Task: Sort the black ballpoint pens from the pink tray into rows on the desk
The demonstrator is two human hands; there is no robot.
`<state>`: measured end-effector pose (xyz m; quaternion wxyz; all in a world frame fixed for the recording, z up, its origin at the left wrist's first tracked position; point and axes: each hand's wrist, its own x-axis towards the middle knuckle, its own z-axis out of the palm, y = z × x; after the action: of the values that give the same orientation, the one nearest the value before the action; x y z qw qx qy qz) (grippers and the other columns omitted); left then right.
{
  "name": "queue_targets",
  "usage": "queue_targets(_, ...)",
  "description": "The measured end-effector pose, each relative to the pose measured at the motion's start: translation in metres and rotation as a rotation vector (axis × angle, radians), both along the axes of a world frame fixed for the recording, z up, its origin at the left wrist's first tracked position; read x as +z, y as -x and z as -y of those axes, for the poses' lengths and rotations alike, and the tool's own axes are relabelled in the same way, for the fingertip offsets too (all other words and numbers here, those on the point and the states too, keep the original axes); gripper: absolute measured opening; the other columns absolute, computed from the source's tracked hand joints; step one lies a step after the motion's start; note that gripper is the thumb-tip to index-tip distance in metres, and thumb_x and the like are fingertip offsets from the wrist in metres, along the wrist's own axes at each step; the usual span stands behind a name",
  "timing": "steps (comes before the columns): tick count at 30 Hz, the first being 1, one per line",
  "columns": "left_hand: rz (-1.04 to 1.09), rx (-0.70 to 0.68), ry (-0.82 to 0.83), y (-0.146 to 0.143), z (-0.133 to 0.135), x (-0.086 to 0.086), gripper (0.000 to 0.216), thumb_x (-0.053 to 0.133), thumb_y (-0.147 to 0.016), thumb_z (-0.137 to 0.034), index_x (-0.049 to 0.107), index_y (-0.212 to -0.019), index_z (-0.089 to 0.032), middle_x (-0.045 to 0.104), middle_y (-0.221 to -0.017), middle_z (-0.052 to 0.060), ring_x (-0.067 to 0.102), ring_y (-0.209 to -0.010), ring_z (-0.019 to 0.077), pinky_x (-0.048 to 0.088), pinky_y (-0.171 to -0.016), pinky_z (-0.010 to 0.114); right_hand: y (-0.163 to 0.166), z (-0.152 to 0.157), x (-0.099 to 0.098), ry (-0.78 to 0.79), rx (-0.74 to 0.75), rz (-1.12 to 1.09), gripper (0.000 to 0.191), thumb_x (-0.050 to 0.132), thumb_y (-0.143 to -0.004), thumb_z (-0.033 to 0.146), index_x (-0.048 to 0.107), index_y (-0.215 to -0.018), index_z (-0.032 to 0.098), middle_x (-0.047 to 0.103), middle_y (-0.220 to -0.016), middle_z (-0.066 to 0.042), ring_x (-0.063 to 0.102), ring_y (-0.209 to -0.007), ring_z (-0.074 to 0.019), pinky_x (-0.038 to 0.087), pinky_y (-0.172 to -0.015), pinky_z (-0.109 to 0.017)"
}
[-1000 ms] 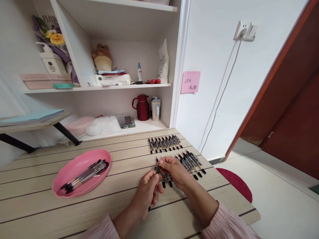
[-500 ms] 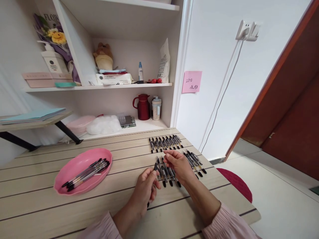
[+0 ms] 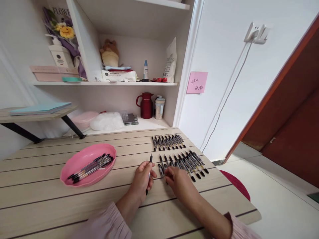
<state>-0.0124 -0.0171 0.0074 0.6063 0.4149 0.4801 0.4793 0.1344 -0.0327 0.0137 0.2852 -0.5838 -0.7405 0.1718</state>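
One pen [image 3: 150,166] was clenched in the left hand [image 3: 141,182]. The right hand [image 3: 179,183] fingers touched the pen row [image 3: 185,162] at its end, grip unclear. Judged step: laying out pens. The next placement called for parallel alignment just beside those fingers.

Pale wood-plank tabletop [image 3: 62,205], dark seams. Far edge: white shelving unit [image 3: 86,59], open compartments. Beyond right edge: white wall [image 3: 219,39] with pink sticky note [image 3: 197,82], wall socket [image 3: 256,33] and trailing white cable [image 3: 226,96]; reddish-brown door [image 3: 294,116]; pale tiled floor [image 3: 279,205]; even light.
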Motion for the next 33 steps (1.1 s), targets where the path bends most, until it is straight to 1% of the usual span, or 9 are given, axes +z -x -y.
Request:
queue_targets(5,-0.024,-0.013,0.017,0.001,-0.001,-0.002,0.028,0.049,-0.072,-0.043,0.050,-0.085,-0.018,0.053,-0.054,-0.006,0.031,-0.027,0.0009,0.014,-0.030,0.014,0.006,0.010,-0.001,-0.035,0.001,0.208,0.020,0.043,-0.079,0.015,0.062,-0.071,0.018,0.062,-0.075,-0.005,0.056,-0.070,-0.0140,0.031,-0.059,-0.023)
queue_targets(8,-0.016,-0.016,0.012,0.001,-0.001,-0.001,0.031,0.050,-0.071,-0.045,0.049,-0.085,-0.018,0.053,-0.053,-0.006,0.031,-0.028,0.0009,0.013,-0.030,0.014,0.009,0.012,-0.001,-0.034,-0.023,0.267,0.019,0.044,-0.080,0.014,0.061,-0.073,0.019,0.062,-0.078,-0.004,0.056,-0.070,-0.0140,0.030,-0.059,-0.023)
queue_targets(12,-0.014,-0.014,0.013,0.000,0.000,-0.001,0.031,0.050,-0.071,-0.045,0.049,-0.084,-0.018,0.053,-0.054,-0.006,0.031,-0.028,0.0006,0.013,-0.030,0.014,0.011,0.011,-0.002,-0.011,-0.043,0.273,0.011,0.049,-0.076,0.011,0.056,-0.079,0.019,0.062,-0.077,-0.002,0.056,-0.070,-0.0142,0.029,-0.058,-0.023)
queue_targets(19,-0.023,-0.028,0.000,0.001,-0.001,-0.002,0.031,0.049,-0.072,-0.044,0.049,-0.087,-0.017,0.052,-0.055,-0.005,0.032,-0.028,0.0010,0.015,-0.030,0.013,0.014,0.008,-0.005,-0.030,-0.024,0.331,0.015,0.048,-0.075,0.005,0.050,-0.083,0.017,0.063,-0.078,-0.004,0.057,-0.072,-0.0154,0.029,-0.058,-0.023)
queue_targets(26,-0.012,-0.021,-0.003,0.001,0.001,-0.001,0.031,0.049,-0.071,-0.045,0.050,-0.085,-0.017,0.051,-0.055,-0.006,0.031,-0.028,0.0008,0.014,-0.030,0.014,0.020,0.004,-0.004,-0.023,-0.034,0.445,0.014,0.048,-0.076,0.006,0.049,-0.085,0.017,0.063,-0.082,-0.007,0.059,-0.075,-0.0169,0.032,-0.059,-0.023)
queue_targets(30,-0.007,-0.008,0.010,0.001,0.001,-0.001,0.030,0.050,-0.070,-0.044,0.050,-0.084,-0.018,0.051,-0.055,-0.006,0.033,-0.029,0.0010,0.016,-0.030,0.014,0.015,0.007,-0.004,-0.030,-0.061,0.404,0.011,0.049,-0.077,0.009,0.049,-0.083,0.018,0.061,-0.082,-0.006,0.058,-0.074,-0.0166,0.032,-0.058,-0.024)
queue_targets(33,-0.014,0.038,0.030,-0.001,0.001,-0.001,0.029,0.052,-0.068,-0.043,0.051,-0.083,-0.018,0.049,-0.056,-0.006,0.041,-0.033,0.0026,0.022,-0.032,0.013,0.004,0.014,-0.006,-0.060,-0.090,0.339,0.008,0.050,-0.077,0.012,0.049,-0.080,0.019,0.060,-0.080,-0.003,0.057,-0.070,-0.0157,0.030,-0.056,-0.024)
